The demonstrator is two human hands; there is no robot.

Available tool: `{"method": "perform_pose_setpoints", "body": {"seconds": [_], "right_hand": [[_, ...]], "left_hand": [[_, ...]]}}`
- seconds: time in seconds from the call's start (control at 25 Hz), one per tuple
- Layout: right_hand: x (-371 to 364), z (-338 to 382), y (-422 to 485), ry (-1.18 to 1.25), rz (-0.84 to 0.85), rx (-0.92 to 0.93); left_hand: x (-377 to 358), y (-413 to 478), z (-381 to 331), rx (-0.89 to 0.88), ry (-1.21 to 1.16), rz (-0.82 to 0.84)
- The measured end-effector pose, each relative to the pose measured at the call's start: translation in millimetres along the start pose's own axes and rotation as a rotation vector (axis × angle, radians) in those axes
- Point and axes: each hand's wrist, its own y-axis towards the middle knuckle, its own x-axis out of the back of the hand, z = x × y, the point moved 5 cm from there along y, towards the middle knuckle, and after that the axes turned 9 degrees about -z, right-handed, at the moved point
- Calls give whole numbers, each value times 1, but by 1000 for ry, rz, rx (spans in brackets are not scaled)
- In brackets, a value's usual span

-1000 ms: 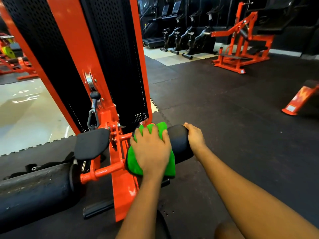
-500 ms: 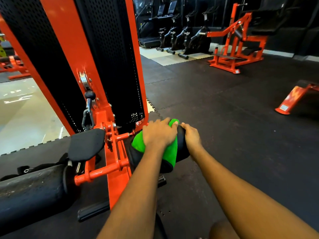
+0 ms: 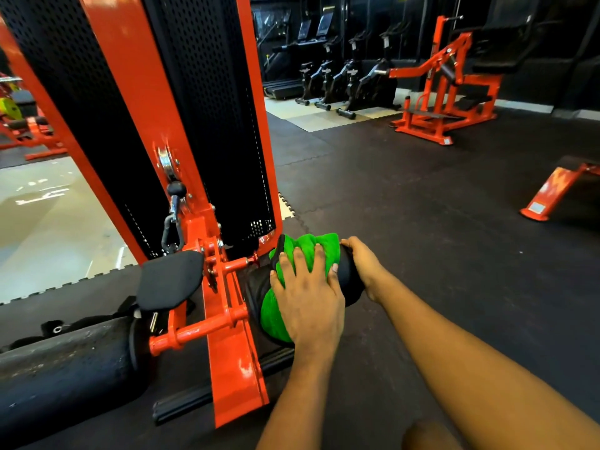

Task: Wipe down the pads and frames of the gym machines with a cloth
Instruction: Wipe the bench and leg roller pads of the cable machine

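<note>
A green cloth (image 3: 310, 248) is draped over the black roller pad (image 3: 350, 277) on the right side of the orange machine frame (image 3: 235, 368). My left hand (image 3: 308, 303) lies on top of the cloth, fingers spread, and presses it onto the pad. At the pad's outer end my right hand (image 3: 365, 261) grips the roller. The part of the pad under the cloth and my left hand is hidden.
A second, dusty black roller (image 3: 65, 368) sticks out left of the frame, with a small black pad (image 3: 168, 277) above it. The perforated black weight-stack cover (image 3: 207, 125) rises just behind. Exercise bikes (image 3: 350, 79) and another orange machine (image 3: 444, 102) stand far across the rubber floor.
My left hand slid the cloth over the top of the roller toward the far side, then back toward me. My right hand stayed on the pad's end.
</note>
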Motion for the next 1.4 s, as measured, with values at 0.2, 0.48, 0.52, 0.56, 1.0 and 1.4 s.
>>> {"method": "perform_pose_setpoints", "body": {"seconds": [0.2,0.48,0.52,0.56,1.0,1.4], "right_hand": [[-12,7,6,-196,110,-159],[-3,-2,20,-138,39,325],[-1,-4,18,-106,43,389],[-1,-6,16,-78,48,434],[-6,1,8,-81,-10,-79],[1,4,9,-121,-147,126]], "left_hand": [[8,29,15,132,75,22],[-16,93,45,249,-84,671],[-19,94,46,220,-82,682],[-21,91,47,171,-57,637],[-4,-16,20,0,53,-62],[-24,64,-15,49,-3,272]]}}
